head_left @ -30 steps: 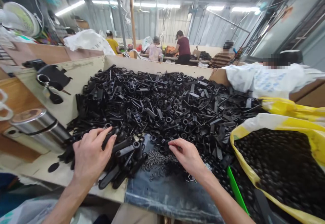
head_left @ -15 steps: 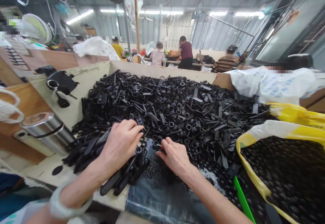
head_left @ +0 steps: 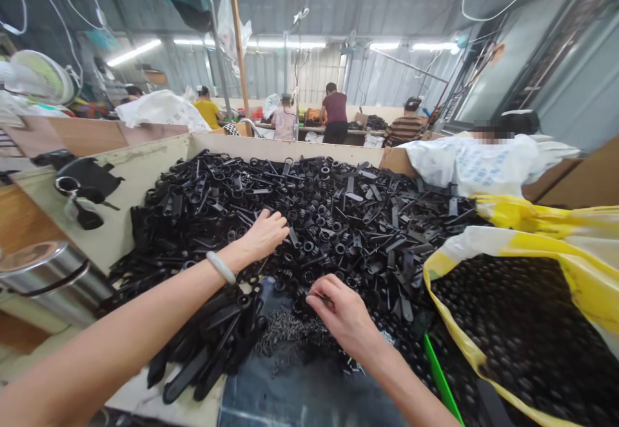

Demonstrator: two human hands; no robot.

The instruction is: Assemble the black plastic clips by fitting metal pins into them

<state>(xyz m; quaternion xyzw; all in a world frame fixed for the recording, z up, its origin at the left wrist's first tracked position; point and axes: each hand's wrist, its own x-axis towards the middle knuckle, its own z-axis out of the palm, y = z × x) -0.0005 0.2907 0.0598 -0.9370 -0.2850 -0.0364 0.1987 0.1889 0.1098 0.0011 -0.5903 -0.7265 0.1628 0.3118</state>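
A big heap of black plastic parts (head_left: pixel 309 214), flat handles and ringed pieces, fills a wooden bin. My left hand (head_left: pixel 265 235), a pale bangle on its wrist, reaches far into the heap with fingers curled down onto the parts. My right hand (head_left: pixel 341 314) sits nearer, above a small pile of tiny dark springs (head_left: pixel 285 330) on a dark cloth, its thumb and fingers pinched on something small I cannot make out. A stack of long black handles (head_left: pixel 207 343) lies under my left forearm.
A yellow-and-white sack (head_left: pixel 522 324) of small black pieces stands at right, with a green strip (head_left: pixel 438 375) beside it. A steel canister (head_left: pixel 43 278) lies at left outside the bin wall (head_left: pixel 135 175). A person in white leans at right; several people work at far tables.
My left hand has moved from the near handles forward and right, deep into the heap. My right hand stayed over the springs and closed into a pinch. The view tilted slightly.
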